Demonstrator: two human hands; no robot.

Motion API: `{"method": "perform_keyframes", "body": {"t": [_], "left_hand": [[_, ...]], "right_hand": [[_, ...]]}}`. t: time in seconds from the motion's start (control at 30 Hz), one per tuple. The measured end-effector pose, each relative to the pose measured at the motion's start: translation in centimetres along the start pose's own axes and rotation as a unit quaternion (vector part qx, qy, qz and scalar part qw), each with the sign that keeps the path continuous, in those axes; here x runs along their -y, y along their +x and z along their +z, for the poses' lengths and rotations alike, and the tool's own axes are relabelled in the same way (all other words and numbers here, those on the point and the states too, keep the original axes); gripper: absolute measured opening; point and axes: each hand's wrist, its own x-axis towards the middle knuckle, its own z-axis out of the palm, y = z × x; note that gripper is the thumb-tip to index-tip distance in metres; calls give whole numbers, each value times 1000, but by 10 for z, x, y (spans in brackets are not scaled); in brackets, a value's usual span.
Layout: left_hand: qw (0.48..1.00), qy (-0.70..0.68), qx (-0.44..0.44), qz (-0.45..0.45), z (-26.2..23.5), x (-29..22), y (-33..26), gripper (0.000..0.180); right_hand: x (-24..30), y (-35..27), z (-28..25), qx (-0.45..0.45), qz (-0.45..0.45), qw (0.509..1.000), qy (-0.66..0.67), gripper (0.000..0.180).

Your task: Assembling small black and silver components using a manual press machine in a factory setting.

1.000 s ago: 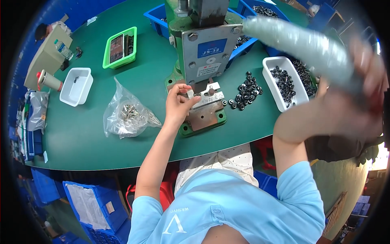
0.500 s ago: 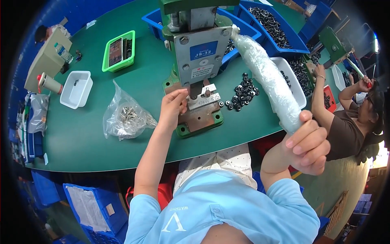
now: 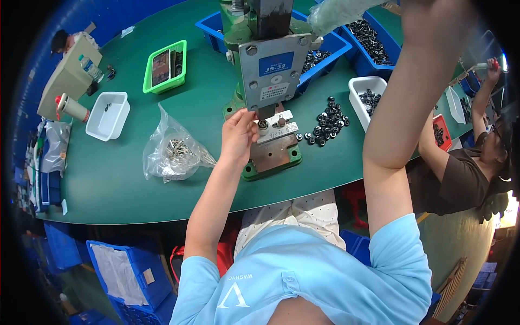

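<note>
A green hand press [image 3: 274, 62] with a grey metal front plate stands before me. My left hand [image 3: 239, 132] is at the left side of its die block [image 3: 277, 130], fingers pinched together; whatever they hold is too small to make out. Beside the fingertips a small dark round part [image 3: 263, 124] sits on the die, under the ram. My right hand [image 3: 437, 24] is raised at the upper right edge, blurred, its fingers not readable. Near it the plastic-wrapped press lever [image 3: 341, 15] points up and leaves the picture. A clear bag of metal pins [image 3: 179, 151] lies left of the press.
Loose black round parts [image 3: 329, 123] lie right of the press, near a white tray [image 3: 355, 89]. Blue bins [image 3: 346, 46] stand behind. A green basket [image 3: 181, 81] and a white tub [image 3: 103, 132] are on the left. A co-worker [image 3: 455, 179] sits at the right.
The lever has swung up from its lowered position, and my right hand has risen to the upper right edge. The ram is higher, and a dark round part now shows on the die.
</note>
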Motion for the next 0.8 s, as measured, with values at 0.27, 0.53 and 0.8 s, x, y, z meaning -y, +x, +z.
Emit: {"method": "perform_keyframes", "body": {"t": [0.27, 0.53, 0.8], "left_hand": [[960, 39, -173, 215, -12, -18, 7, 18], [971, 154, -78, 164, -1, 19, -33, 13], [972, 173, -54, 151, 15, 30, -17, 12]], "right_hand": [[-57, -215, -47, 117, 405, 892, -163, 20], [-53, -282, -17, 277, 298, 878, -254, 12], [-49, -232, -202, 106, 159, 679, -709, 25]]}}
